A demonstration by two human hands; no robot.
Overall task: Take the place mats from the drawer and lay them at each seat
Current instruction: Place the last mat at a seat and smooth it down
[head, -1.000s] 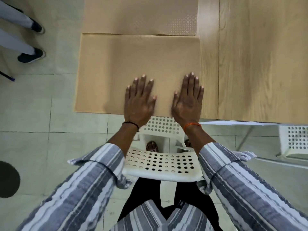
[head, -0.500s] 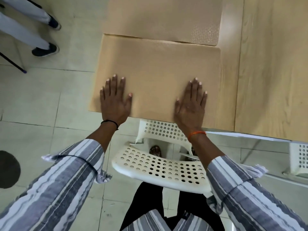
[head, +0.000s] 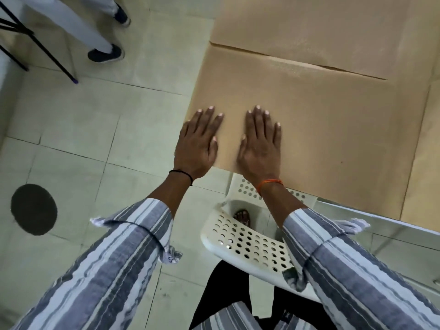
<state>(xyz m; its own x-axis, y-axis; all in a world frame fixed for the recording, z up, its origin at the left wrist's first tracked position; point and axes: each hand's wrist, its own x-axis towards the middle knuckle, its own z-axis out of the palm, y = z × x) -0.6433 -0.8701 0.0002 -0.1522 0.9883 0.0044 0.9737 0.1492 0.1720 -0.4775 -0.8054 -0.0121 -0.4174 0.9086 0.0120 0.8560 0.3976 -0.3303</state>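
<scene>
1. Nearest you, your striped sleeves reach forward over a white perforated chair that stands just below the table's near edge.
2. The near place mat lies flat on the table at the seat in front of you. Its long axis runs left to right along the table's near edge, skewed a little so the right end sits farther from you. Its left part seems to overhang the table's left side above the tiled floor, though you cannot tell for certain.
3. This mat is a plain tan rectangle with a matte, faintly textured surface and straight edges. Its far edge lifts slightly where it meets the next mat.
4. Your left hand lies palm down at the mat's near left corner, fingers straight and slightly spread, with the wrist off the mat. It grips nothing.
5. Your right hand lies palm down just beside the left, fingers extended and close together, pressing flat on the mat near its front edge. It also grips nothing.
6. Beyond, a second place mat of the same tan colour lies against the far edge of the first.
</scene>
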